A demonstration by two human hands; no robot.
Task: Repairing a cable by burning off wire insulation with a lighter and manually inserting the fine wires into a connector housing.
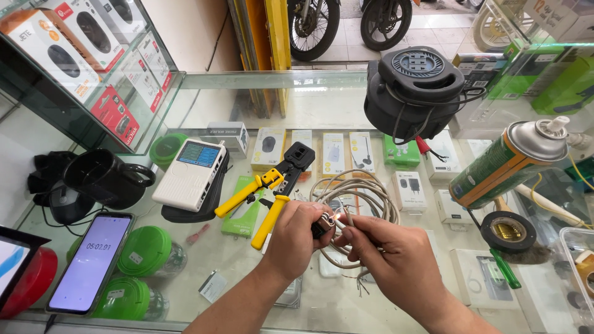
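Note:
My left hand [292, 241] and my right hand [396, 256] meet over a glass counter, both pinching the end of a grey network cable [365, 192] whose coil lies just behind them. The left fingers also grip a small dark piece at the cable's tip. Thin loose wire strands hang below my right hand. A crimping tool with yellow handles and a black head [269, 185] lies on the glass just left of my left hand. A white cable tester with a small screen [190, 173] rests on a black pouch further left.
A phone showing a timer [91, 260] lies at the front left beside green round cases [145, 250]. A black mug [102, 176], a black cable reel [413, 89], a green spray can [504, 164] and a roll of black tape [508, 230] stand around. Boxed goods fill the case below.

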